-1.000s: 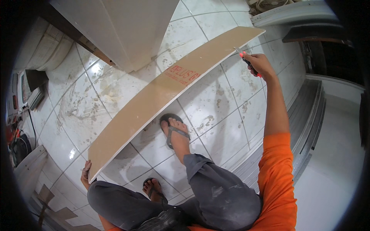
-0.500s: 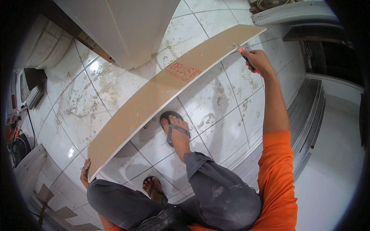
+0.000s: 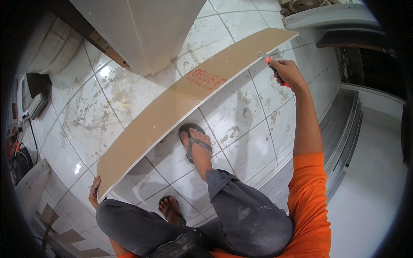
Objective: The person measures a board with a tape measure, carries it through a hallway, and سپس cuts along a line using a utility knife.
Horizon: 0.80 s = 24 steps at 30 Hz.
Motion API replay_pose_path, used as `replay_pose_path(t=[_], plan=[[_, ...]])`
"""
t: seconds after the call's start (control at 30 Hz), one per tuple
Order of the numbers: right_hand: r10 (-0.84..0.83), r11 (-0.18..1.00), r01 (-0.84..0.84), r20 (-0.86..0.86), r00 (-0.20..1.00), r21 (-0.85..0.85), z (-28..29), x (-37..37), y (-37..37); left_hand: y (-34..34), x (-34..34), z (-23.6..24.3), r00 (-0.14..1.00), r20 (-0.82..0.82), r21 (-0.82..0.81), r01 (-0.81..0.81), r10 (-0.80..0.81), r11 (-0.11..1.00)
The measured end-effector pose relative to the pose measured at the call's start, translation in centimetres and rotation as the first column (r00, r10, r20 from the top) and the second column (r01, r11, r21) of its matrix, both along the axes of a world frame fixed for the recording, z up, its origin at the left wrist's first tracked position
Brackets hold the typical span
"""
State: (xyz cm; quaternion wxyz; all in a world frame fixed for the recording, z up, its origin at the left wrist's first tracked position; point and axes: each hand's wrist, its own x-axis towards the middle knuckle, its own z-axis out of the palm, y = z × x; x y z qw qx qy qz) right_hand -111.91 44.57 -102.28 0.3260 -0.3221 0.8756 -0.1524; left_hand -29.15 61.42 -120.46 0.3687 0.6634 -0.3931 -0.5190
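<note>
A long strip of plasterboard with a brown paper face, pale edge and red print slants from lower left to upper right above the tiled floor. At its lower left end my left hand grips the short edge, its fingers partly hidden by the board. Near the far right end my right hand is closed round the black and red handle of what looks like a utility knife. Its small pale tip lies over the board's face, close to the near long edge.
My sandalled feet stand on dirty white tiles below the board. A pale, tapering panel rises behind it. Long grey profiles lie along the right side. A fan is at the top right, and a dark shelf sits below it.
The knife tip has shifted slightly down and left, from the board's near edge onto its face. My right hand has moved slightly down; the board and left hand are nearly unchanged.
</note>
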Motion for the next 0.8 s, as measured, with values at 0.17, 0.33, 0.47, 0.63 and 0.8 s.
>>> replay_pose_path(t=[0.17,0.33,0.47,0.63,0.8], plan=[[0.018,1.0,-0.018,-0.028,0.999,-0.011,-0.3,-0.1,-0.4,0.3,1.4,-0.9,0.998,-0.057,0.019,0.015,-0.014,1.0],[0.044,0.987,-0.043,0.002,0.999,0.155,0.4,1.3,0.2,0.2,0.2,-0.3,1.0,0.003,-0.026,0.03,-0.03,0.999],[0.067,0.994,-0.083,0.199,0.978,0.071,-1.0,-0.6,0.0,0.2,1.0,-0.7,0.999,-0.031,-0.006,0.026,-0.026,1.0],[0.045,0.999,-0.047,0.098,0.994,0.027,-1.4,-1.6,-1.0,0.1,0.2,0.0,0.996,0.066,0.018,0.067,-0.068,0.998],[0.0,0.997,-0.004,0.06,0.998,0.073,-2.1,-0.7,-1.2,0.2,0.6,-0.3,1.0,-0.012,0.021,-0.009,0.01,1.0]])
